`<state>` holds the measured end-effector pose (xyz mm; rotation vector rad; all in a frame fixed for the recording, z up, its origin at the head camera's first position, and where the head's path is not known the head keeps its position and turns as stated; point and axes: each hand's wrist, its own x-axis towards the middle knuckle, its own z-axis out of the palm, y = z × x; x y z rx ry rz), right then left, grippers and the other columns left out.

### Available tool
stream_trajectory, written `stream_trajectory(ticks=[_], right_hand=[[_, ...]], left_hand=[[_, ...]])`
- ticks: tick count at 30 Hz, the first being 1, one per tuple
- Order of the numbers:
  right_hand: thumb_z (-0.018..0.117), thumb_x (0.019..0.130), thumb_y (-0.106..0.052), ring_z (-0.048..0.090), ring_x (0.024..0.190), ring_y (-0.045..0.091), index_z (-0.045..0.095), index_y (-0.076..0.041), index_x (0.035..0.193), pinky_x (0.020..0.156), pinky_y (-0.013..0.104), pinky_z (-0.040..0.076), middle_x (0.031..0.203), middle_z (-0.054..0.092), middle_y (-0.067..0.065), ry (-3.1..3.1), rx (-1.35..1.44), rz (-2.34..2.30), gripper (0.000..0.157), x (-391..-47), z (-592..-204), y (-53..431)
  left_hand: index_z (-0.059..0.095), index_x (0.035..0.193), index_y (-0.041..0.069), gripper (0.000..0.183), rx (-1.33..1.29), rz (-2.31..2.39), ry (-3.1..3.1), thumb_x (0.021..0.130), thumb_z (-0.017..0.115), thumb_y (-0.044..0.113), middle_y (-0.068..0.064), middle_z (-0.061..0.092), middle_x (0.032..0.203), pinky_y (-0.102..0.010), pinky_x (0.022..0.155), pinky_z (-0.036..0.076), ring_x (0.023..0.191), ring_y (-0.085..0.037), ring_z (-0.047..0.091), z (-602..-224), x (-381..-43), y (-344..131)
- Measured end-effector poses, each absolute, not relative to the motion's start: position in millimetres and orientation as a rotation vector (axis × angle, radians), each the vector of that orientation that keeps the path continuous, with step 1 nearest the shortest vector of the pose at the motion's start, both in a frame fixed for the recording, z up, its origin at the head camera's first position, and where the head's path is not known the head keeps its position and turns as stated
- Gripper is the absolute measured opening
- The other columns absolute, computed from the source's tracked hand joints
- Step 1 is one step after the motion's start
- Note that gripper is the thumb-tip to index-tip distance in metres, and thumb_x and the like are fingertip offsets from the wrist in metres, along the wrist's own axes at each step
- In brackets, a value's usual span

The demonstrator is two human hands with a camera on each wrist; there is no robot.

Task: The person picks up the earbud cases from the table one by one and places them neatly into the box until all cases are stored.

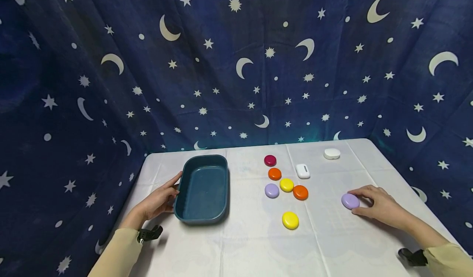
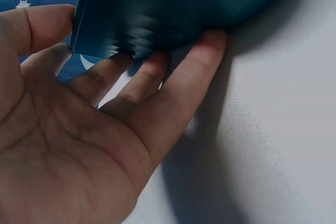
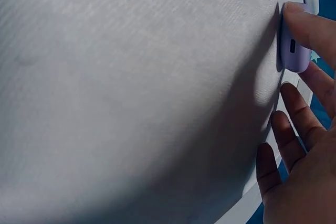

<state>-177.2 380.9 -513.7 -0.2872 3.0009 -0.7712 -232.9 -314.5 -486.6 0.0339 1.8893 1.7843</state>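
Note:
My left hand [image 1: 157,203] rests its fingers against the left side of a dark teal rectangular bin [image 1: 201,219]. In the left wrist view, the fingers [image 2: 184,77] touch the bin's outer wall [image 2: 173,3], and one digit lies near the rim. On the right of the table, my right hand [image 1: 382,205] pinches a glossy lilac disc [image 1: 350,201] between thumb and index finger. The right wrist view shows this lilac disc [image 3: 295,51] edge-on at the cloth, with a small dark slot in its side. The other fingers [image 3: 287,135] are spread apart from it.
Mid-table lie a crimson disc [image 1: 270,160], orange discs [image 1: 274,173] [image 1: 300,192], yellow discs [image 1: 286,185] [image 1: 290,220] and another lilac disc [image 1: 272,190]. Two white cases [image 1: 303,171] [image 1: 331,154] lie farther back. A starry blue curtain [image 1: 221,72] borders the white tablecloth [image 1: 255,252].

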Motion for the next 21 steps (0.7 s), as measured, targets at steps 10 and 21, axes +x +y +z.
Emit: stream_trajectory(ticks=[10, 21], right_hand=[[0.076, 0.069, -0.047, 0.039, 0.107, 0.028, 0.06, -0.018, 0.119, 0.083, 0.05, 0.031, 0.114, 0.057, 0.007, 3.021, -0.4, -0.859, 0.06, -193, -500, 359], [0.078, 0.068, -0.046, 0.038, 0.11, 0.023, 0.061, -0.03, 0.118, 0.086, 0.049, 0.033, 0.116, 0.055, -0.002, 3.007, -0.549, -0.853, 0.055, -226, -475, 303]], left_hand=[[0.02, 0.145, 0.046, 0.067, 0.032, 1.787, 1.894, 0.092, 0.043, 0.011, -0.008, 0.011, 0.149, -0.051, 0.075, 0.046, 0.121, -0.031, 0.029, -488, -233, -316], [0.02, 0.145, 0.044, 0.068, 0.007, 1.794, 1.904, 0.091, 0.041, 0.008, -0.009, 0.009, 0.151, -0.051, 0.074, 0.046, 0.124, -0.033, 0.023, -485, -233, -313]])
